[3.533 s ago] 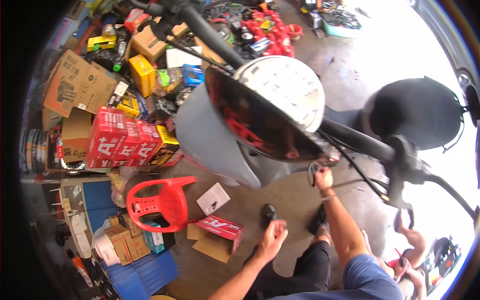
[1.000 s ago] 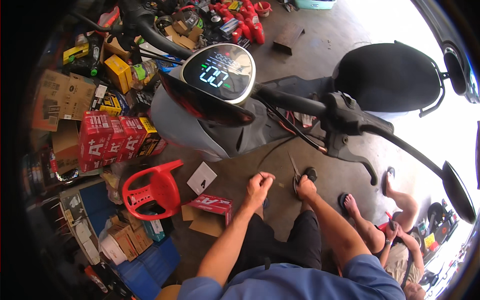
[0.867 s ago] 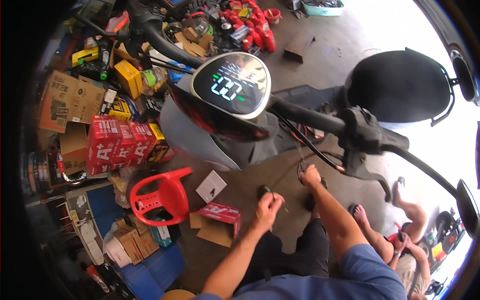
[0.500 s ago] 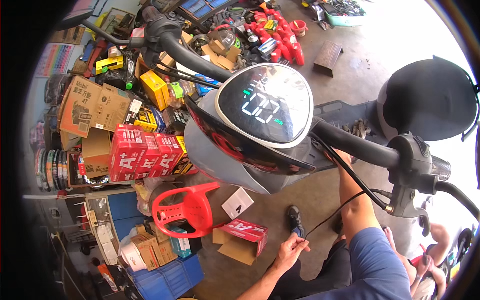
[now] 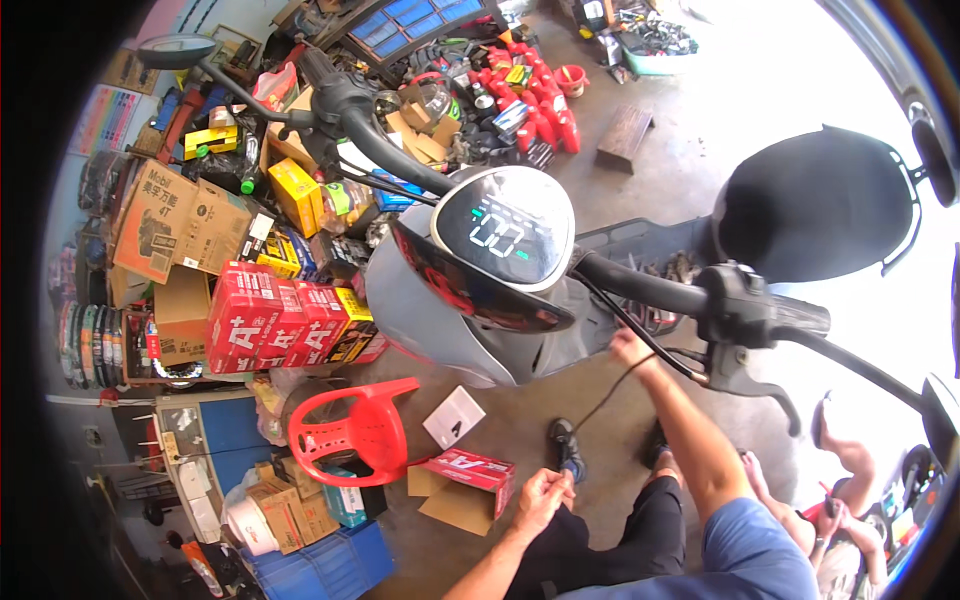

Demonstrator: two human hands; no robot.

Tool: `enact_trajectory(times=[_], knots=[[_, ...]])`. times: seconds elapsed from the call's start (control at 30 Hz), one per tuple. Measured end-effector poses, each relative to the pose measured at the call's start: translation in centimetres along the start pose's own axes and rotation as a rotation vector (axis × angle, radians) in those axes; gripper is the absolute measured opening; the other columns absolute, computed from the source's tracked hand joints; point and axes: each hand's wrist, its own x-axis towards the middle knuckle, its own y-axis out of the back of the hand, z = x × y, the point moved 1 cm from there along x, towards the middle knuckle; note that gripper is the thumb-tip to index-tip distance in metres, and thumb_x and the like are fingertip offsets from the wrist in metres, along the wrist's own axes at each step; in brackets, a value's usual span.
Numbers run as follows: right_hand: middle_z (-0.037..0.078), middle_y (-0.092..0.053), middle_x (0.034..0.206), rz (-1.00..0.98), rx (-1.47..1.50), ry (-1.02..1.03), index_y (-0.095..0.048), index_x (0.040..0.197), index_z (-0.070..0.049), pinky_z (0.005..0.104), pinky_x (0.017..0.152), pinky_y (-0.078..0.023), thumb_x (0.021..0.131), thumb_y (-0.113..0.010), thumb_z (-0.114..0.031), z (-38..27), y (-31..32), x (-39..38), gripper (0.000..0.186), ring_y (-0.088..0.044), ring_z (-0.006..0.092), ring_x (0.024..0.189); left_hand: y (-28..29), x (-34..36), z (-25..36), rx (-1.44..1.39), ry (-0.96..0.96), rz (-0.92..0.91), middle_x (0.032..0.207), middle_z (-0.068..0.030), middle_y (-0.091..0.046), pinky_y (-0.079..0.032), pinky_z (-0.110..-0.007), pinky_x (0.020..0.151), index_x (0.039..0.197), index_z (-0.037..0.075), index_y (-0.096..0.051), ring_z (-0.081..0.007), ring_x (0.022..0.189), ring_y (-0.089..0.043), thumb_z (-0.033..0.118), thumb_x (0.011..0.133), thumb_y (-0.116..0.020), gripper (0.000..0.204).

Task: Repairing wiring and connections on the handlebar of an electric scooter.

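Scooter: the grey plastic scooter [image 5: 425, 315] is filling the middle, its rounded black seat [image 5: 815, 210] sitting way over to the right.
Cartons: red-and-yellow cardboard cartons [image 5: 285, 325] are sitting just left of its front, a big brown cardboard box [image 5: 180, 225] behind them and further left.
Chair: a red plastic chair [image 5: 375, 435] is standing on the near side of those; a flat white box [image 5: 453, 412] is lying to its right, an open red-and-brown cardboard box [image 5: 455, 510] nearer.
Hands: left hand [image 5: 545, 497] is hanging right of that open box; right hand [image 5: 628, 347] is sitting below the black tubular handlebar [image 5: 650, 285], a thin black cable [image 5: 604, 403] crossing at its wrist.
Back: red plastic bottles [image 5: 545, 125] are piling up beyond the handlebar, a low brown wooden stool [image 5: 627, 135] to their right.
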Motion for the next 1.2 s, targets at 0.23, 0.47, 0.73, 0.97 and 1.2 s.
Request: enact_trajectory(times=[0.23, 0.47, 0.73, 0.97, 1.2], knots=[[0.0, -0.06, 0.078, -0.554, 0.403, -0.19, -0.057, 0.114, -0.003, 0.0247, 0.062, -0.047, 0.087, -0.062, -0.016, -18.5, -0.3, -25.4, 0.03, -0.055, 0.0082, 0.068, 1.0, -5.6, 5.3, 0.327, -0.117, -0.052, 0.067, -0.0058, -0.063, -0.049, -0.027, 0.059, 0.081, -0.001, -0.054, -0.0105, 0.063, -0.06, 0.014, 0.094, -0.056, 0.019], [0.01, -0.063, 0.094, -0.094, -0.47, 0.629, -0.062, 0.095, -0.008, 0.0405, 0.086, -0.046, 0.081, -0.059, -0.015, -28.6, -1.0, -31.8, 0.017, -0.062, 0.0288, 0.088, 2.4, -11.5, 9.0, 0.589, -0.335, -0.086, 0.068, -0.0114, -0.063, -0.05, -0.035, 0.058, 0.083, 0.002, -0.055, -0.0236, 0.06, -0.063, 0.017, 0.089, -0.06, 0.017], [0.008, -0.062, 0.083, -0.608, -0.778, 0.839, -0.059, 0.084, -0.009, 0.0417, 0.081, -0.048, 0.083, -0.057, -0.021, -31.4, -2.4, -34.4, 0.012, -0.061, 0.028, 0.083, 6.3, -14.3, 9.7, 0.375, -0.453, -0.041, 0.07, -0.0125, -0.063, -0.05, -0.033, 0.059, 0.085, 0.0, -0.057, -0.0192, 0.065, -0.064, 0.014, 0.086, -0.064, 0.016], [0.014, -0.064, 0.081, -0.647, -0.626, 0.578, -0.059, 0.09, -0.007, 0.0442, 0.068, -0.05, 0.084, -0.056, -0.018, -32.8, -3.5, -35.2, 0.013, -0.063, 0.0346, 0.078, 8.7, -15.2, 10.7, 0.329, -0.411, -0.081, 0.069, -0.0066, -0.063, -0.046, -0.028, 0.06, 0.084, -0.001, -0.059, -0.0107, 0.065, -0.059, 0.013, 0.087, -0.061, 0.014], [0.017, -0.065, 0.081, -0.403, -0.479, 0.534, -0.058, 0.092, -0.003, 0.0443, 0.068, -0.05, 0.085, -0.055, -0.016, -34.2, -1.0, -33.7, 0.015, -0.064, 0.036, 0.076, 10.8, -12.6, 11.1, -0.683, -0.411, -0.11, 0.093, -0.0075, -0.063, -0.049, -0.027, 0.067, 0.104, 0.003, -0.056, -0.0158, 0.079, -0.061, 0.001, 0.087, -0.051, 0.017]])
